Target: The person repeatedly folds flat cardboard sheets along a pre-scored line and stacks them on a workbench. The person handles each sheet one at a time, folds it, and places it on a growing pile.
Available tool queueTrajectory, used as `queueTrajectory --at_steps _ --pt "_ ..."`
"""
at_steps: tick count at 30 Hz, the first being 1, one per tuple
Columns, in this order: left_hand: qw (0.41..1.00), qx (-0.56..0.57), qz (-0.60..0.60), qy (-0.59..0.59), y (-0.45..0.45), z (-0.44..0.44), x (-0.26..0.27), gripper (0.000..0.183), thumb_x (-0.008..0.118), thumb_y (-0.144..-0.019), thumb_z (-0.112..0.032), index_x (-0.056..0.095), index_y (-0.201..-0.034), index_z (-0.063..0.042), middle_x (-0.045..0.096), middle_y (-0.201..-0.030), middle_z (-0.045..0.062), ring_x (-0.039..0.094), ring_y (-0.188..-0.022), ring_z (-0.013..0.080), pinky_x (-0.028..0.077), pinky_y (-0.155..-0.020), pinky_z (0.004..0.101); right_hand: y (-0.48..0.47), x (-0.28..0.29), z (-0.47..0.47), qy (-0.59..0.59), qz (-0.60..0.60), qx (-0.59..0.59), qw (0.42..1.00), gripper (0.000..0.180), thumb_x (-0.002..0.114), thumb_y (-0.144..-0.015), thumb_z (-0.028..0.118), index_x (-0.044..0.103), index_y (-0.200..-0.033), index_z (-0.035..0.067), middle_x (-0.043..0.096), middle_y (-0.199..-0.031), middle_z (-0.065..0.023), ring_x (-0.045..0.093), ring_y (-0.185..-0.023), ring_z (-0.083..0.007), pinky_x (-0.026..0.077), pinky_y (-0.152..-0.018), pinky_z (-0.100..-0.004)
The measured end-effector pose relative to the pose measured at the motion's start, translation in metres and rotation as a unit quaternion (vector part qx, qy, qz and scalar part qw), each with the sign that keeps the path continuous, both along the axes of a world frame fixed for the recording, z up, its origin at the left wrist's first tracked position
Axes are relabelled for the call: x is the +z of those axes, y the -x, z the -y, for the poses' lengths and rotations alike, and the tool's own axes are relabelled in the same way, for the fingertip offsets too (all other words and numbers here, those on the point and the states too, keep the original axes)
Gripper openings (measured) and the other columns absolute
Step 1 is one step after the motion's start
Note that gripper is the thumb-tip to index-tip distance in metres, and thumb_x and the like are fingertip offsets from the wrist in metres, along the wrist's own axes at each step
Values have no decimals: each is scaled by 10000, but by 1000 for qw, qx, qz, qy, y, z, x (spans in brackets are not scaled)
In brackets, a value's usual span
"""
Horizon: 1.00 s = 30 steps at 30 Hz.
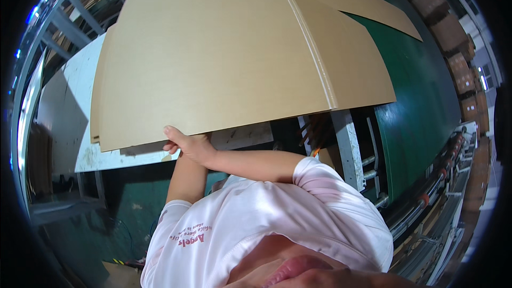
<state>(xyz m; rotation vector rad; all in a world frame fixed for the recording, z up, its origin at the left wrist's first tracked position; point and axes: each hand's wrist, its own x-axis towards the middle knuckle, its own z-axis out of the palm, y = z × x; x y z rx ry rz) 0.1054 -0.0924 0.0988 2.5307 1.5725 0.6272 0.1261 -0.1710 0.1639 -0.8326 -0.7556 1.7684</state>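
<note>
A large brown cardboard sheet (208, 56) with a creased flap (344, 48) on its right side lies across the view. Two pale glossy lines run along the fold. My right hand (192, 146) reaches across my body to the left and grips the sheet's near edge, thumb on top and fingers below. My left forearm (188, 180) passes behind the right wrist and under that edge; the left hand is hidden. The sheet's left part lies over a white tabletop (96, 160), its flap over a green surface (420, 88).
Another cardboard piece (360, 4) lies on the green surface at upper right. A metal frame post (347, 148) stands below the sheet's near edge. Rollers with red rings (423, 200) run along the right. Cardboard stacks (450, 32) stand beyond; metal railings (76, 12) are at upper left.
</note>
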Motion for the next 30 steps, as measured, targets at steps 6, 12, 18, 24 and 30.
queueTrajectory --at_steps 6,12,18,24,30 --pt "999 -20 -15 41 -4 27 9 367 599 -838 -219 574 -1132 0 637 -1082 177 599 -992 320 463 -875 447 79 -14 -16 39 -54 87 994 383 563 -949 350 550 -1073 -12 637 -914 -161 637 -640 -193 524 -532 -287" --pt "973 -209 42 91 33 139 -25 387 638 -803 -189 592 -1143 -10 629 -1128 166 626 -948 287 505 -819 403 87 -116 -46 153 11 227 962 671 467 -931 552 472 -1234 -46 639 -997 -197 639 -627 -229 517 -500 -306" --pt "967 -82 199 134 44 109 107 252 687 -775 -83 687 -1019 -23 696 -941 118 647 -979 271 480 -872 335 70 -112 -50 111 31 229 967 694 467 -942 550 450 -1251 -72 615 -1057 -195 629 -701 -208 519 -583 -293" --pt "989 -148 -9 25 -70 39 64 724 812 -625 -178 519 -1263 1 508 -1347 141 439 -1294 318 378 -1077 412 -36 -150 -28 -234 157 210 936 360 604 -916 386 621 -1036 48 621 -872 -72 586 -698 -169 500 -674 -286" --pt "990 -136 14 21 -69 44 56 696 812 -609 -218 563 -1223 -5 537 -1332 138 466 -1274 337 396 -1058 441 -397 -137 55 193 94 59 975 355 615 -867 153 599 -1148 -63 663 -1051 -185 678 -871 -260 552 -784 -314"
